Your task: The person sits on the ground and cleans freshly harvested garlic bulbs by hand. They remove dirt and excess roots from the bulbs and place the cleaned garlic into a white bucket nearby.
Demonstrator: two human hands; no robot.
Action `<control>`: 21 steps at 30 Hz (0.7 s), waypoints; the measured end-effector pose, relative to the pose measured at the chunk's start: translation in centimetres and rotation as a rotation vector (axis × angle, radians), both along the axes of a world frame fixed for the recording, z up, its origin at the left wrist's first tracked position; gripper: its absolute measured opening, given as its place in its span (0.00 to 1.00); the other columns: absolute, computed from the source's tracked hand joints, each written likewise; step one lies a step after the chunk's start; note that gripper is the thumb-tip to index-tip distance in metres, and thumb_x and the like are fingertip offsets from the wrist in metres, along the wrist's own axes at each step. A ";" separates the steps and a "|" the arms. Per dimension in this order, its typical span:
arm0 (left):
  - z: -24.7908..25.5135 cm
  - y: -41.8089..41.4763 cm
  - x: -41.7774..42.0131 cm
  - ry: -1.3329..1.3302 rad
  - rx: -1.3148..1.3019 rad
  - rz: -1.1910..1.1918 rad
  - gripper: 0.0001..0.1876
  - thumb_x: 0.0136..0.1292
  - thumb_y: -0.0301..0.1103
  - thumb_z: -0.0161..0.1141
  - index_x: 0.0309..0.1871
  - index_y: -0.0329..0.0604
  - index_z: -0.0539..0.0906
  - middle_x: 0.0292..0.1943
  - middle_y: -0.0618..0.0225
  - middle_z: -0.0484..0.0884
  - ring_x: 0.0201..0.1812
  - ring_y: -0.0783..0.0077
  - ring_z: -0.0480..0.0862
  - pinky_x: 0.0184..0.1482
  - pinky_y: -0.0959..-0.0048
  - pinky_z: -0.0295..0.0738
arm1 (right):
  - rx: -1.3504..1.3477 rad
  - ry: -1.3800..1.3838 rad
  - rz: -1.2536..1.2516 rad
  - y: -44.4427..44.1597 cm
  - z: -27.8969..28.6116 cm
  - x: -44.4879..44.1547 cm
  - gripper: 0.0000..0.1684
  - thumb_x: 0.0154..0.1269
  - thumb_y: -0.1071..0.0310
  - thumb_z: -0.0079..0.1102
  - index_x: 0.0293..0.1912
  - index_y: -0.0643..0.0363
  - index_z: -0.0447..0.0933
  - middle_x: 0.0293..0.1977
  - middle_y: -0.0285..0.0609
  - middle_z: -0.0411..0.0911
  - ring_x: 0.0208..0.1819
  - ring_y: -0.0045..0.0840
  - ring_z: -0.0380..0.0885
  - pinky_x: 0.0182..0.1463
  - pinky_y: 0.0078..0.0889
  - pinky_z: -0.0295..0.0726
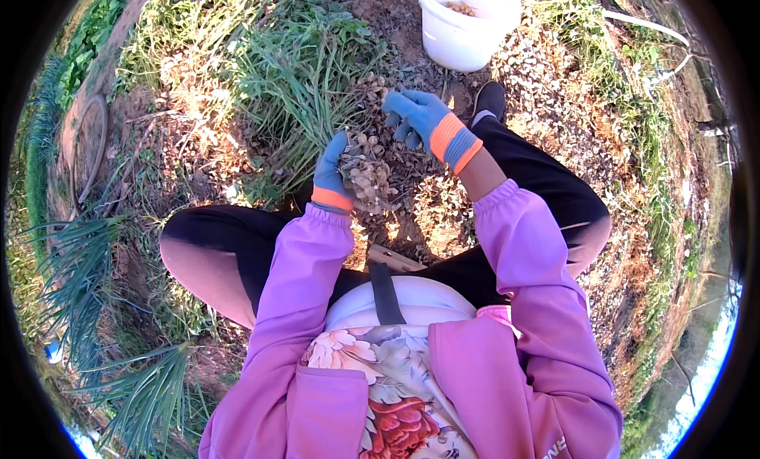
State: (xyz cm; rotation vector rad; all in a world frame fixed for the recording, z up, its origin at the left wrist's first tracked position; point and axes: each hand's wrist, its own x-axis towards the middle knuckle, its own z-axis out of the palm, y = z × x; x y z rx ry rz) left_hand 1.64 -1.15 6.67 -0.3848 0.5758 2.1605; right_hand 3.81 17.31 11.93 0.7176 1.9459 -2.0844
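Observation:
My left hand, in a blue glove with an orange cuff, is closed around stems at the root end of a peanut plant. Its cluster of pale peanut pods hangs on the right side of that hand, over the soil. Green plant tops spread beyond the hand. To the right, my right hand, gloved alike, is held above the littered ground with its fingers curled. More pods lie close to its fingertips. Whether the right fingers pinch a pod cannot be made out.
A white plastic bucket with some pods inside stands beyond my right hand, near my shoe. Uprooted plants are heaped at the upper left. A hose lies at the left, above spiky green leaves. My bent legs flank the ground before me.

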 end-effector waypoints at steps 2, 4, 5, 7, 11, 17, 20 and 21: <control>0.1 0.0 0.0 0.022 -0.018 0.002 0.15 0.61 0.43 0.53 0.40 0.40 0.77 0.34 0.60 0.81 0.32 0.64 0.82 0.33 0.64 0.80 | 0.008 -0.081 0.043 -3.1 0.1 1.5 0.23 0.59 0.47 0.53 0.39 0.58 0.75 0.25 0.35 0.73 0.17 0.16 0.70 0.16 0.18 0.66; -0.1 0.2 0.0 0.049 -0.022 -0.018 0.15 0.60 0.42 0.54 0.41 0.39 0.77 0.34 0.61 0.81 0.32 0.66 0.82 0.33 0.67 0.80 | -0.085 -0.064 0.015 -4.0 -0.8 1.9 0.23 0.58 0.46 0.55 0.39 0.57 0.75 0.23 0.34 0.72 0.16 0.16 0.68 0.15 0.19 0.65; -0.6 0.0 -0.2 0.067 -0.019 -0.033 0.14 0.60 0.41 0.55 0.41 0.39 0.77 0.34 0.61 0.81 0.32 0.67 0.82 0.34 0.68 0.79 | -0.132 -0.055 0.002 -4.2 -1.1 2.0 0.23 0.58 0.46 0.55 0.40 0.56 0.75 0.22 0.34 0.72 0.15 0.16 0.68 0.15 0.19 0.65; -2.1 -0.4 -0.4 0.123 -0.036 -0.025 0.14 0.60 0.39 0.55 0.41 0.38 0.77 0.35 0.61 0.81 0.34 0.66 0.82 0.36 0.68 0.79 | -0.111 -0.016 0.033 -4.4 -1.7 1.6 0.21 0.56 0.51 0.58 0.37 0.60 0.74 0.22 0.32 0.70 0.16 0.16 0.66 0.17 0.21 0.65; -4.8 -0.3 -1.0 0.232 -0.101 0.012 0.13 0.60 0.36 0.53 0.41 0.35 0.77 0.38 0.58 0.81 0.36 0.63 0.81 0.41 0.65 0.78 | 0.023 0.111 -0.014 -4.8 -3.0 1.5 0.13 0.54 0.62 0.58 0.34 0.62 0.73 0.21 0.33 0.71 0.20 0.15 0.66 0.22 0.20 0.67; -5.7 -0.1 -0.8 0.280 -0.177 0.041 0.12 0.58 0.33 0.56 0.42 0.34 0.76 0.37 0.58 0.81 0.34 0.63 0.82 0.38 0.66 0.78 | 0.165 0.292 -0.137 -5.6 -6.8 2.0 0.10 0.55 0.66 0.54 0.35 0.63 0.74 0.22 0.34 0.72 0.23 0.14 0.67 0.27 0.20 0.69; -5.1 0.1 -0.5 0.330 -0.242 0.074 0.12 0.58 0.31 0.56 0.42 0.34 0.76 0.36 0.59 0.81 0.33 0.65 0.82 0.37 0.68 0.79 | 0.070 0.293 -0.186 -5.9 -7.0 2.3 0.09 0.57 0.67 0.53 0.36 0.63 0.75 0.22 0.32 0.72 0.24 0.13 0.67 0.27 0.19 0.68; -4.3 0.4 -0.2 0.346 -0.247 0.083 0.11 0.58 0.31 0.57 0.42 0.35 0.76 0.36 0.60 0.81 0.33 0.66 0.82 0.36 0.68 0.79 | 0.017 0.310 -0.235 -6.1 -7.3 2.3 0.09 0.57 0.68 0.53 0.36 0.63 0.76 0.22 0.32 0.72 0.23 0.13 0.66 0.26 0.19 0.67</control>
